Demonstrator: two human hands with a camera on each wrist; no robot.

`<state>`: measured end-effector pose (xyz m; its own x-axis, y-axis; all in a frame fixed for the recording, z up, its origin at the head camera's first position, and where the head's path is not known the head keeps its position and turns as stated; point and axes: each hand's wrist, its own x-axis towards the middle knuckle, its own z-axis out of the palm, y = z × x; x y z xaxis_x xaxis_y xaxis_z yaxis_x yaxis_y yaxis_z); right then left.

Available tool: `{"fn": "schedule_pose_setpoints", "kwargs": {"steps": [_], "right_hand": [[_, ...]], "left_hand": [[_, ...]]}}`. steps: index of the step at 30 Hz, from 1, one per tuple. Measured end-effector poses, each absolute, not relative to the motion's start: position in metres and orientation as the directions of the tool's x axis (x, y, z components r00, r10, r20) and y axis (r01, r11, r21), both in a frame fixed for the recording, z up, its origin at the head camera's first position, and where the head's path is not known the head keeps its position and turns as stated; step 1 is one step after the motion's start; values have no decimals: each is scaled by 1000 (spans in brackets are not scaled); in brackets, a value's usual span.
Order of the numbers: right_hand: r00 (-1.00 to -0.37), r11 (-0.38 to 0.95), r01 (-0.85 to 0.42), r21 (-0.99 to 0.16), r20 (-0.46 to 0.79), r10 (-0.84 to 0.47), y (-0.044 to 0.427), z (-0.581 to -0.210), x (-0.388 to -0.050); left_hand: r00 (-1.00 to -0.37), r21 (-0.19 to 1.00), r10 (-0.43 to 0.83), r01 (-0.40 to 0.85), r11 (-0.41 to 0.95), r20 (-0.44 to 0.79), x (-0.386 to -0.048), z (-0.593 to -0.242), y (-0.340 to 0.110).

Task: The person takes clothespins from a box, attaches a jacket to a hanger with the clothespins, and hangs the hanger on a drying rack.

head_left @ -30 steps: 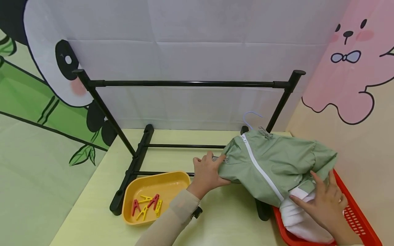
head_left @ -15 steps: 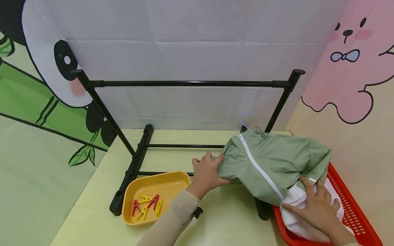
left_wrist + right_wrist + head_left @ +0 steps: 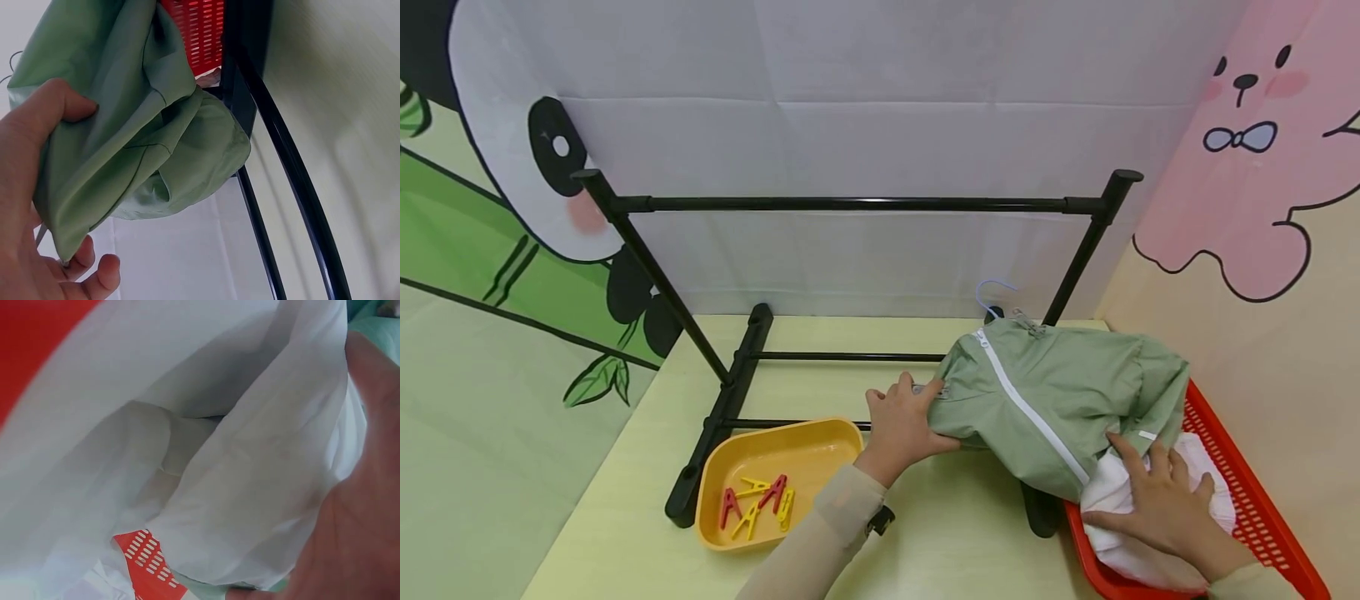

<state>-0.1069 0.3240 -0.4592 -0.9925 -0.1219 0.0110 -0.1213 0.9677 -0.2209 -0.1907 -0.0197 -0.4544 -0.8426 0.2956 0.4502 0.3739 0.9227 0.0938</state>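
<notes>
A green jacket (image 3: 1060, 392) with a white zipper (image 3: 1026, 400) lies in a bunch over the rack's right foot and the basket's edge. From its top sticks a pale blue hanger hook (image 3: 988, 296), with a metal clip (image 3: 1028, 325) beside it. My left hand (image 3: 906, 429) pinches the jacket's left end near another metal clip (image 3: 934, 391); in the left wrist view the thumb (image 3: 65, 103) presses on the fabric. Over white cloth (image 3: 1127, 558) in the red basket, my right hand (image 3: 1168, 508) lies with spread fingers, the tips at the jacket's lower right edge.
A black rack (image 3: 857, 204) with a high crossbar stands behind the jacket on the pale table (image 3: 925, 542). At left, a yellow tray (image 3: 812, 437) holds several red and yellow clothespins (image 3: 748, 517). The red basket (image 3: 1255, 500) sits at the right, near the wall.
My right hand has moved left and down onto the white cloth. The jacket's right side and hanger hook have shifted left, uncovering more of the basket. My left hand has barely moved.
</notes>
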Motion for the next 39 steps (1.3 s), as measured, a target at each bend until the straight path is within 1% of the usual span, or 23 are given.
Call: {"fn": "schedule_pose_setpoints", "kwargs": {"steps": [12,21,30,39], "right_hand": [[-976,964,-217,-151,4,-219,330,-463,-119],[-960,956,-279,-88,-17,-281,336,-472,-129],[-935,931,-355,-86,3,-356,338,-481,-135],[-923,922,-379,-77,-42,-383,339,-492,-142]], "left_hand": [[-895,106,270,326,939,355,-193,-455,-21],[-908,123,262,316,941,327,-194,-457,-21],[-909,130,262,318,939,325,-193,-460,-20],[-920,130,260,308,942,294,-193,-462,-18]]}}
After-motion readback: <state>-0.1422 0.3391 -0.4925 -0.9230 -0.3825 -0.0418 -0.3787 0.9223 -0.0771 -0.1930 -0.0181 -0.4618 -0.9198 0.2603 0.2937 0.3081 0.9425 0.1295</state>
